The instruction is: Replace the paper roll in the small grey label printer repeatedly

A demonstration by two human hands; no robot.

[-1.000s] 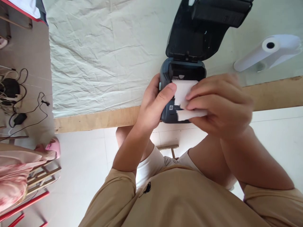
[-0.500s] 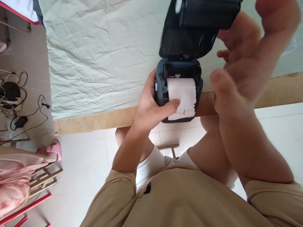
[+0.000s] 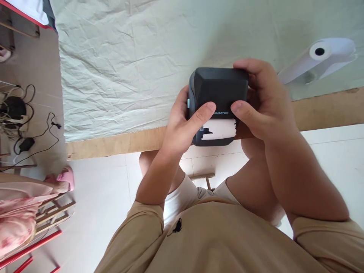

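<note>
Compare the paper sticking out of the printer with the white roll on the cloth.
The paper is a ragged-edged strip; the roll is a cylinder with a dark-centred end.
The paper juts from the printer, which the left hand and right hand hold; the roll lies on the cloth.
Both look white.

A wrinkled pale cloth (image 3: 119, 76) covers the table (image 3: 119, 147) almost to its wooden edge. On the floor (image 3: 96, 204) at the left lie tangled cables (image 3: 13, 108) and a black adapter (image 3: 26, 145). Near them, another person's foot (image 3: 60, 185) wears a pink slipper (image 3: 67, 177).
</note>
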